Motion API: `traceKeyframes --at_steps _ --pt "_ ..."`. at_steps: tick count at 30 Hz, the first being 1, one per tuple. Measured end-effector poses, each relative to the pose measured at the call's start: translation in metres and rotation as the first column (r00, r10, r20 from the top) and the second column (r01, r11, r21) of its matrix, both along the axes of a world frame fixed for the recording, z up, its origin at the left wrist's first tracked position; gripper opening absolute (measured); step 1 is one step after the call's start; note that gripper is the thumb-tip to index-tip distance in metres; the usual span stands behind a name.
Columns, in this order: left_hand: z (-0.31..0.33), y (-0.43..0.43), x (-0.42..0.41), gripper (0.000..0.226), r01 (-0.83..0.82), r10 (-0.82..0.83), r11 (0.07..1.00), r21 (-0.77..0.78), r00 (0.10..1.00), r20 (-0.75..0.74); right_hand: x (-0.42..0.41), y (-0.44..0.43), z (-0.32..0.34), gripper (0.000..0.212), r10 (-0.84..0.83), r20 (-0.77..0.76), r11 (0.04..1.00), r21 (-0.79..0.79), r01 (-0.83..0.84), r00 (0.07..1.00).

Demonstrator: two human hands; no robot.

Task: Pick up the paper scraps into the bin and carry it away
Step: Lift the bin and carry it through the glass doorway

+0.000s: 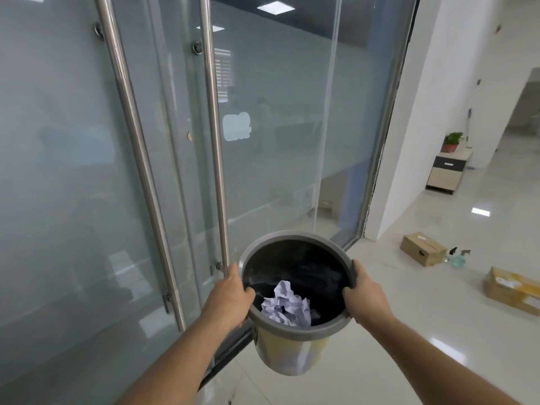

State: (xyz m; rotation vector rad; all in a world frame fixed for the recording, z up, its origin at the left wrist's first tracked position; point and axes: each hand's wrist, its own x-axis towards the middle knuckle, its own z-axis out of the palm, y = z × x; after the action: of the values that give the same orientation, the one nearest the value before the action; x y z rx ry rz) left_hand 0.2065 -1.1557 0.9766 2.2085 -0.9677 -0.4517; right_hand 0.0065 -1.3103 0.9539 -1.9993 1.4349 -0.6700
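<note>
We hold the bin (295, 325) up off the floor (409, 331) w/ both hands, right in front of the glass doors (73, 171). Our left hand (230, 293) wraps the rim on its left side, thumb hooked over the edge into the bin; our right hand (365, 295) clamps the rim on the opp. side, thumb inside too. Both grips are closed on the rim. The scraps (287, 306) sit crumpled inside, on a black liner, towards the near wall. Two steel door bars (214, 135) run upright just left of the bin; the left hand is near the lower end of one. On the floor to the right: two boxes (423, 248), spray bottles (460, 257) beside the nearer box. Further back, a cabinet (447, 171) w/ a potted plant (452, 141) on top.
</note>
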Motion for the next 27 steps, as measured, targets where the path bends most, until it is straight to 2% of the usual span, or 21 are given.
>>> traceKeyframes --at_steps 5,10,17,27 --pt "-0.036 -0.024 0.006 0.046 -0.007 0.008 0.999 0.054 1.000 -0.002 0.006 -0.025 -0.039 0.047 0.016 -0.027 1.000 0.014 -0.016 0.999" --pt "-0.125 -0.039 0.007 0.045 -0.031 0.028 0.982 0.189 0.999 0.018 0.005 -0.033 -0.132 0.051 0.006 -0.089 1.000 0.017 -0.004 0.996" --pt "-0.325 -0.028 -0.004 0.044 -0.005 -0.014 0.949 0.315 0.998 0.059 -0.008 -0.018 -0.323 0.066 0.008 -0.179 0.994 0.112 0.012 0.984" --pt "-0.636 -0.005 -0.027 0.049 -0.005 -0.022 0.888 0.460 0.998 0.054 -0.033 0.014 -0.624 0.058 0.030 -0.218 0.970 0.244 0.025 0.976"
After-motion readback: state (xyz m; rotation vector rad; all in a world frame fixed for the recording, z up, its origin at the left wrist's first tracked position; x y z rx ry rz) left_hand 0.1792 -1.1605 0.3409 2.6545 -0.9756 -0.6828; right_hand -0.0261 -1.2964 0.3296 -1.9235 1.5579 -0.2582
